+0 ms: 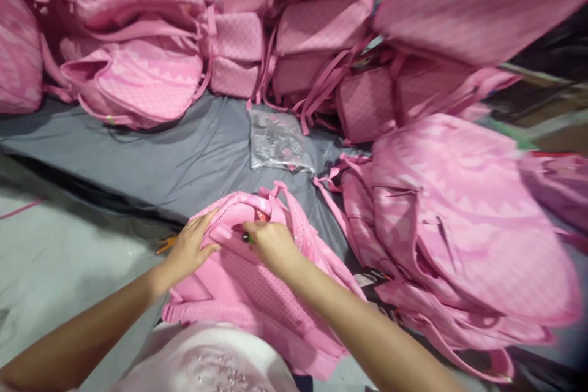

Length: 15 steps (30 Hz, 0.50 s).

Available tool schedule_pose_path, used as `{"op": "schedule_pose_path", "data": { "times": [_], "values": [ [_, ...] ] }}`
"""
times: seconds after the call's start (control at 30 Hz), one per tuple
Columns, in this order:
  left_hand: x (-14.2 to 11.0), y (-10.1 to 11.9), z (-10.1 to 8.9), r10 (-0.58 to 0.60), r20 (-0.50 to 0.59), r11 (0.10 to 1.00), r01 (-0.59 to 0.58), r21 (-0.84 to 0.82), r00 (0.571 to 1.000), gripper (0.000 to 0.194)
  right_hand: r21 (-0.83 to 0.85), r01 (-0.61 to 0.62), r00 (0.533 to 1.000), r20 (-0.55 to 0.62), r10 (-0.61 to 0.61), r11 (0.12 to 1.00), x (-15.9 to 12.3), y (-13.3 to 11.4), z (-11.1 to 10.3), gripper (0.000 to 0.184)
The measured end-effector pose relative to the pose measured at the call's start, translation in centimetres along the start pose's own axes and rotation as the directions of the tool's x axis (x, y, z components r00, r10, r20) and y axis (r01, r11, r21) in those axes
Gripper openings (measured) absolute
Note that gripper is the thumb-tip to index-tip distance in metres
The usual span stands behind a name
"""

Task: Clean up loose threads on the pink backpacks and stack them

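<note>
Pink backpack (263, 277), illegible tag (366, 280) nearby

The one camera on my head is facing forward and down, viewing my hands (274, 244) from close above.

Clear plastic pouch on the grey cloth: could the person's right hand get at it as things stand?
Probably yes: the clear plastic pouch lies largely uncovered, with only grey cloth and part of the pink backpack between. The right hand, busy at that backpack, would likely need freeing.
</note>
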<state>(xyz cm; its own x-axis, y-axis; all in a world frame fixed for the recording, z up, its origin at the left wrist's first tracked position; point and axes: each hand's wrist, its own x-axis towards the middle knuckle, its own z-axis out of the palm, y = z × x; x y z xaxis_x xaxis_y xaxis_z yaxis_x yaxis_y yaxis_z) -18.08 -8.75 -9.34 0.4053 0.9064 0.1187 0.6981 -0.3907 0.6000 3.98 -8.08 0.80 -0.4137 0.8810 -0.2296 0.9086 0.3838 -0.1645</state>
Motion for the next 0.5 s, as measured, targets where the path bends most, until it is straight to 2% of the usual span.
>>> {"op": "schedule_pose_path", "data": {
  "times": [0.13, 0.23, 0.27, 0.37, 0.43, 0.5],
  "values": [
    [-0.1, -1.8, 1.2, 0.101, -0.146, 0.995, -0.103, -0.003, 0.984, 0.071, 0.202, 0.163, 0.979, -0.158, -0.132, 0.966, 2.4, -1.0, 0.6, 0.024],
    [0.3, -3.1, 2.1, 0.155, -0.219, 0.986, -0.163, -0.021, 0.963, 0.065, 0.156, 0.242, 0.959, -0.191, -0.211, 0.958, 3.9, -0.9, 0.9, 0.018],
    [0.4, -3.3, 2.2, 0.152, -0.219, 0.986, -0.162, -0.027, 0.964, 0.064, 0.103, 0.259, 0.957, -0.163, -0.241, 0.960, 4.0, -0.7, 0.9, 0.016],
    [0.5, -3.6, 2.3, 0.108, -0.199, 0.991, -0.121, -0.055, 0.974, 0.063, -0.129, 0.277, 0.961, 0.021, -0.276, 0.952, 2.8, 0.7, 0.6, 0.014],
    [0.5, -3.6, 2.3, 0.068, -0.180, 0.994, -0.083, -0.078, 0.981, 0.065, -0.247, 0.229, 0.972, 0.106, -0.209, 0.942, 1.0, 2.3, 0.2, 0.017],
    [0.5, -3.4, 2.3, 0.043, -0.176, 0.993, -0.061, -0.098, 0.983, 0.066, -0.289, 0.142, 0.987, 0.113, -0.114, 0.947, -0.9, 3.9, -0.3, 0.019]
  ]
}}
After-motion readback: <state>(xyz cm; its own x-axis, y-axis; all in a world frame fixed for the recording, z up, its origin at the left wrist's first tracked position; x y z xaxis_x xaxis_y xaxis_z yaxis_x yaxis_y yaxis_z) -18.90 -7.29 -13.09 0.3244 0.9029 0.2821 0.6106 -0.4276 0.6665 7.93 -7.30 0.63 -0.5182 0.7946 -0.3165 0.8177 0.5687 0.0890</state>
